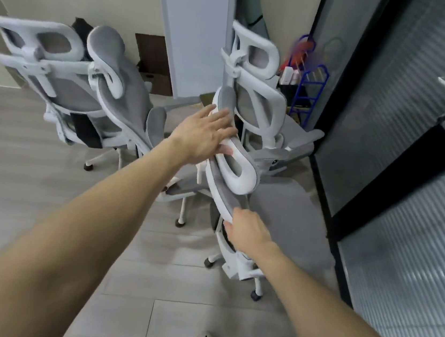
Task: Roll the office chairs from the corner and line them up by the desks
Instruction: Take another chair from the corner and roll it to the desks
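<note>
Closest is the right hand [247, 233], fingers curled round the lower side rim of the nearest chair [229, 197], which stands on the floor in the corner, not yet by any worktop. Above it, the left hand [206, 132] lies across the chair's headrest [245, 182], fingers spread almost straight. On castors, the chair should roll easily; its frame looks stiff, its mesh soft, so the rim is the better hold, since the headrest may pivot. Beyond this chair stands a second chair [256, 88]; two more chairs [118, 94] stand to its left.
</note>
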Tool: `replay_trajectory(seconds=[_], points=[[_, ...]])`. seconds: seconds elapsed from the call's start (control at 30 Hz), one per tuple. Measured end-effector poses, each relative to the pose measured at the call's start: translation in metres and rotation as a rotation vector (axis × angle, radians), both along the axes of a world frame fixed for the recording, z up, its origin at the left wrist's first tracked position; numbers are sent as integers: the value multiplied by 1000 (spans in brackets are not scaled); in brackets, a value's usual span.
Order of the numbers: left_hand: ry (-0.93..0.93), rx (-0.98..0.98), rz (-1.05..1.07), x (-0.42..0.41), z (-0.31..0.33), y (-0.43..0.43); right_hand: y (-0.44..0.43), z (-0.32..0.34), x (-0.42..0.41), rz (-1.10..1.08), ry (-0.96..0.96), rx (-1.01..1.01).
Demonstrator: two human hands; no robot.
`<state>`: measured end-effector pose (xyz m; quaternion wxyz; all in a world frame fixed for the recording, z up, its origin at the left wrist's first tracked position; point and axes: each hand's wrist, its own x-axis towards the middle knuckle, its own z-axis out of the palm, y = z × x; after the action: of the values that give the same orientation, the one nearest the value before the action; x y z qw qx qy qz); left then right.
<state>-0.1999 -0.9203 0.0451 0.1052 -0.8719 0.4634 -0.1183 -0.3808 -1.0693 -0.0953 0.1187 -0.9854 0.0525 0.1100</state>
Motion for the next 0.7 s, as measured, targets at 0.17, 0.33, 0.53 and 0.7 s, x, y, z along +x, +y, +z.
replay_trajectory(seconds=[0.17,0.33,0.53,0.7], points=[[-71,-350,-276,18,-44,1,-8,-20,-14,4,-48,-32],[-88,-387,-278,-11,-55,-17,-44,-34,-59,-40,-94,42],[108,-241,-377,-42,-27,-56,-123,-39,-126,24,-212,39],[70,-128,20,-83,-18,-73,-144,-26,-142,53,-193,10]])
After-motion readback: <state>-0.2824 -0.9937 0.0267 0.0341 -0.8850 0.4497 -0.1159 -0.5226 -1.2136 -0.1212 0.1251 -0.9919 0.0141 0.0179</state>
